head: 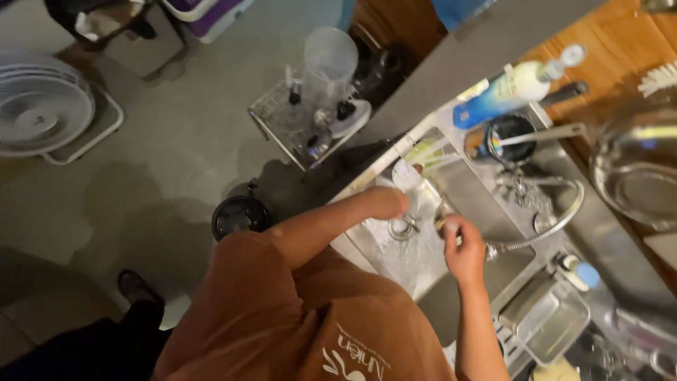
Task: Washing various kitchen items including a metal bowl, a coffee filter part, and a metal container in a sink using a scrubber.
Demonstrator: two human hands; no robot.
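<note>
- A small clear glass (403, 227) was held down in the sink (395, 261) by the left hand (390, 202), closed on it.
- Something small, too blurred to name, was pinched by the right hand (462, 247).
- Washing seemed under way; a gentle rinse was likely called for.

Dim, warm indoor light w/ orange cast. Brightest glare on the steel bowl (638, 169) at 3 o'clock and the wet sink (423, 254) near centre. Soft dark shadows pool on the floor (176, 141) at 9. Edges bend, wide-angle; 5 o'clock corner smeared, and both hands slightly soft.
</note>
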